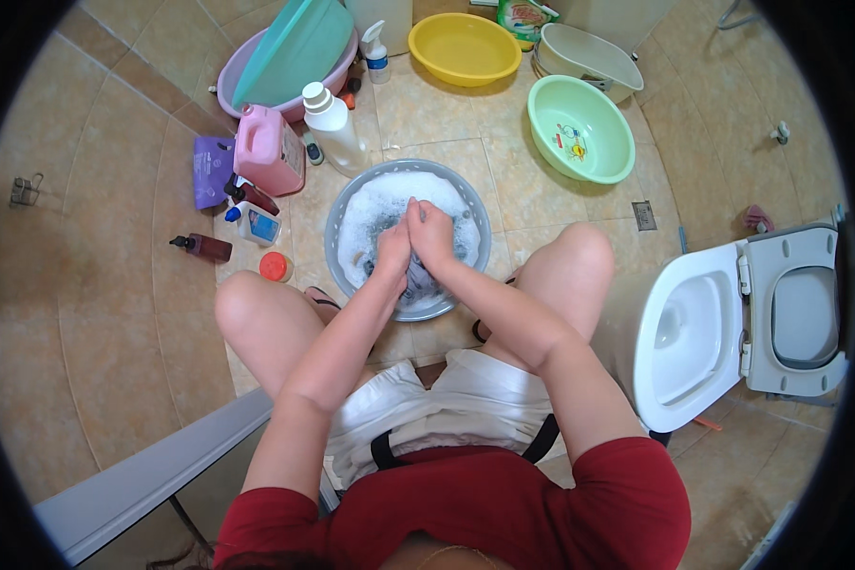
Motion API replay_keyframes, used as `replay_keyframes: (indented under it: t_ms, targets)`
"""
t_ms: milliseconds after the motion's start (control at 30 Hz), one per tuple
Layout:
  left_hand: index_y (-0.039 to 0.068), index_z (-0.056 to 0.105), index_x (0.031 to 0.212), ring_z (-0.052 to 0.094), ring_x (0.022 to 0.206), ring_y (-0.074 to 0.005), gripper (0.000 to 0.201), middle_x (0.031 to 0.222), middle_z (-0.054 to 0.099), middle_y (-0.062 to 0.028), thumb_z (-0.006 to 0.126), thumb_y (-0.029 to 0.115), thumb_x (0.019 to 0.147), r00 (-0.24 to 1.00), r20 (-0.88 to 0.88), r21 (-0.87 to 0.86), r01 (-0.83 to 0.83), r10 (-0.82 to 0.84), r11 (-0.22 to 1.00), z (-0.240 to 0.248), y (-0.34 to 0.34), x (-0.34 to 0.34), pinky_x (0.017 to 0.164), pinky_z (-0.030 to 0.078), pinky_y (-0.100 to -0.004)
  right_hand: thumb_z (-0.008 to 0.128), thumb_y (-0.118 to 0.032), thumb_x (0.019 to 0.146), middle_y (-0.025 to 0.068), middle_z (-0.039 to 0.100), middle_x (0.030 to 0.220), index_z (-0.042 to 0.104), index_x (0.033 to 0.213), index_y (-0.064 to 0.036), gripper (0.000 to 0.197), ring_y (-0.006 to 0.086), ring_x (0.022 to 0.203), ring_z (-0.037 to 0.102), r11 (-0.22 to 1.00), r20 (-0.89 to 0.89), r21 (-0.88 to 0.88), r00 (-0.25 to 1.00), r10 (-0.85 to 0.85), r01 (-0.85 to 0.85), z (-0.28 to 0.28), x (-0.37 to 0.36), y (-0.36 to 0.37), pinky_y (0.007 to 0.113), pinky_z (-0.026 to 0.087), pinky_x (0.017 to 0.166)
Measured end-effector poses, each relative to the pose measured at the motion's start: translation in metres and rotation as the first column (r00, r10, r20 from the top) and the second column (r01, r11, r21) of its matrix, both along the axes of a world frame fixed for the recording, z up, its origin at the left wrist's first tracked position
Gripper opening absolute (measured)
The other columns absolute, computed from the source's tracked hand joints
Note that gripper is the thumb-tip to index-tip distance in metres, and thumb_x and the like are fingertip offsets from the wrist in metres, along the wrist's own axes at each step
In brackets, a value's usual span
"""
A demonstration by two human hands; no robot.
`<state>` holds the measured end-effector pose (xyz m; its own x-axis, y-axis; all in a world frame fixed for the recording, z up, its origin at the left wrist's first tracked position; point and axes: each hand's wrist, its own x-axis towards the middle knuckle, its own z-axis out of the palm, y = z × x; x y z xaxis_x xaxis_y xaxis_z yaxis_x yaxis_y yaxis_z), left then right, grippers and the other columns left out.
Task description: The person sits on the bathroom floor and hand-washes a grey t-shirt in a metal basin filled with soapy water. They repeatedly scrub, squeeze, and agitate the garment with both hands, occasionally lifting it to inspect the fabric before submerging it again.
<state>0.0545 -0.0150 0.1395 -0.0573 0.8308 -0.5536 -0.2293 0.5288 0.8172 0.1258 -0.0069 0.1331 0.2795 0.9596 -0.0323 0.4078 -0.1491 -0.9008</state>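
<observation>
A round grey basin (332,228) full of white suds (389,185) stands on the floor between my feet. Over it my left hand (394,250) and my right hand (431,233) are pressed together, fingers closed. A wet grey cloth (418,283) hangs from beneath them into the foam, gripped between both hands. The lower part of the cloth is hidden by the suds, and my fingertips are partly hidden by each other.
Left of the basin stand a white bottle (332,131), a pink jug (272,152), a purple pouch (213,171), and a red-lidded jar (275,267). A yellow basin (465,47) and a green basin (580,130) lie beyond. On the right is an open toilet (689,328); a floor drain (644,216) lies nearby.
</observation>
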Motion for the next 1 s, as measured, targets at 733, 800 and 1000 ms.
replay_keyframes:
  t_ms: [733, 800, 1000]
  targets:
    - [0.000, 0.061, 0.090, 0.050, 0.076, -0.0121, 0.033, 0.083, 0.059, -0.0063, 0.048, 0.031, 0.091, 0.996, -0.094, 0.012, 0.007, -0.006, 1.000, 0.009, 0.016, -0.011, 0.067, 0.041, -0.0270, 0.050, -0.024, 0.087, 0.0226, 0.056, 0.063, 0.060, 0.077, -0.0003, 0.027, 0.0368, 0.057, 0.055, 0.989, -0.024, 0.148, 0.999, 0.024, -0.021, 0.000, -0.006, 0.007, 0.039, 0.043, 0.053]
    - [-0.004, 0.062, 0.083, 0.050, 0.070, -0.0124, 0.036, 0.076, 0.059, -0.0071, 0.048, 0.029, 0.091, 0.994, -0.096, 0.054, -0.038, 0.043, 0.998, 0.007, 0.014, -0.004, 0.062, 0.040, -0.0281, 0.049, -0.025, 0.087, 0.0225, 0.058, 0.067, 0.062, 0.079, -0.0025, 0.027, 0.0399, 0.064, 0.057, 1.000, -0.050, -0.028, 0.999, -0.005, 0.003, 0.012, 0.004, 0.011, 0.045, 0.044, 0.056]
    - [0.003, 0.061, 0.085, 0.048, 0.072, -0.0123, 0.031, 0.079, 0.056, -0.0035, 0.050, 0.031, 0.091, 0.996, 0.085, 0.019, -0.007, 0.006, 1.000, -0.020, 0.025, -0.034, 0.063, 0.040, -0.0292, 0.053, -0.022, 0.086, 0.0223, 0.055, 0.060, 0.059, 0.077, 0.0004, 0.025, 0.0373, 0.056, 0.055, 0.969, 0.004, 0.211, 0.991, 0.134, -0.132, 0.028, -0.028, -0.024, 0.040, 0.041, 0.052]
